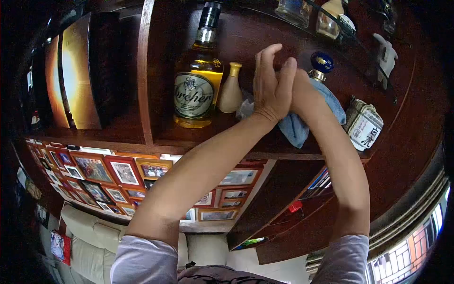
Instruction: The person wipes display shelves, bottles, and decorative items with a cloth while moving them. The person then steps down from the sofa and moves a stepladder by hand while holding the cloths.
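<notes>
My left hand point(273, 90) is raised over the shelf, its fingers stretched and the thumb apart, with no object visible in it. Its palm side faces my right hand point(304, 90), which is bent at the wrist and overlaps it from this angle. The right fingers are hidden behind the left hand. A blue cloth point(297, 128) hangs beneath and on both sides of my right hand; whether the fingers grip it is not visible. Just behind the cloth rises a round blue bottle cap with a gold collar point(322, 62); the body of that bottle is covered.
Left of my hands stand a large labelled liquor bottle point(198, 94) and a small beige bottle point(231, 90). A wrapped block with a white label point(364, 124) sits at the right. Above runs a glass shelf point(331, 19) with bottles. A white figurine point(387, 59) stands right.
</notes>
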`<state>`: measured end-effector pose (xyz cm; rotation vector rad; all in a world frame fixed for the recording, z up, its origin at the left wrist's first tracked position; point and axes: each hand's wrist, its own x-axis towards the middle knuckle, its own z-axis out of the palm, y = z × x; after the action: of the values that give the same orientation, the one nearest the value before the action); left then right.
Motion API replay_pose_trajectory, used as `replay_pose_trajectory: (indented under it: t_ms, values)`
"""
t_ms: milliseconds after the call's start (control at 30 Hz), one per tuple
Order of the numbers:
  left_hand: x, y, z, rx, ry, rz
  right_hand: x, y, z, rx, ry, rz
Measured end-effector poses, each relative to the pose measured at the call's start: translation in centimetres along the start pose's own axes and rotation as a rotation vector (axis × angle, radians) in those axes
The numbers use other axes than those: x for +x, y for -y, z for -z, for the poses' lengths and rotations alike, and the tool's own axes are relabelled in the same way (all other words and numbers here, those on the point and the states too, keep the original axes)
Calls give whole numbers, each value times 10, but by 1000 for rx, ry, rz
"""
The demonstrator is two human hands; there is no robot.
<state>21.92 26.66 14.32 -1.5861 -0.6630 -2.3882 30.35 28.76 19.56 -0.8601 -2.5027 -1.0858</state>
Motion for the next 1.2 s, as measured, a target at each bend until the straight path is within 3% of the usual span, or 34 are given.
replay_pose_trajectory:
  t_ms: [67,200,300,400,600,667,733,833,867,1033,1133,1200]
  values:
    - [-1,1,2,-14,7,22,-23,6,1,-6,-5,5]
    - [-2,11,-5,-66,69,129,-72,10,5,-175,-223,92]
    - [-5,21,-11,-71,153,274,-109,7,18,48,-223,113]
    - [-11,23,-11,-9,385,497,-136,-3,14,246,-273,47]
    - [-24,26,-11,323,538,364,-166,-49,7,521,-284,-133]
    - [-24,26,-11,366,557,348,-163,-85,-12,629,-401,-312]
    - [-26,17,-10,412,607,317,-146,-122,-27,717,-369,-504]
    - [-25,6,-8,509,699,253,-102,-155,-59,1132,-278,-659]
    - [-25,5,-8,525,717,237,-90,-158,-69,1321,-188,-687]
    - [-28,10,-10,544,729,185,-85,-127,-77,1326,-47,-931]
    - [-28,10,-11,544,719,176,-113,-126,-101,1601,72,-1073]
    - [-27,8,-12,573,715,190,-129,-114,-99,1714,14,-1048]
